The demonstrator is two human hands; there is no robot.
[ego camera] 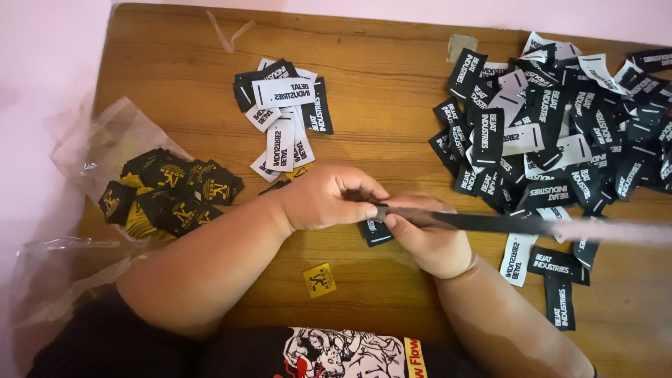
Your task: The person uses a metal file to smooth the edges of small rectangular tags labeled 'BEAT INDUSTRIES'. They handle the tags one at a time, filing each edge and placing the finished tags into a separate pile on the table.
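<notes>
Black woven label strip (490, 224), long and narrow, runs from the middle of the wooden table (392, 91) out to the right, its far end blurred pale. Both hands meet on its left end. Left hand (329, 197) curled, thumb and fingertips pinched shut on the strip end. Right hand (430, 241) closed round the strip just right of that, fingers wrapped over it, knuckles up. Small black label (376, 232) lies on the table just beneath the two hands, partly hidden by them.

Big loose heap of black and white labels (560, 133) on the right, spreading to the far right corner; a few strays lie nearer, by the right forearm. Smaller pile of black and white labels (283, 112) far centre, beyond the left hand. Clear plastic bag (105, 140) at left, with black labels with yellow print (168, 192) spilled on it. One yellow square tag (320, 280) lies alone on the near table between the forearms. Thin clear scrap (227, 33) at the far edge.
</notes>
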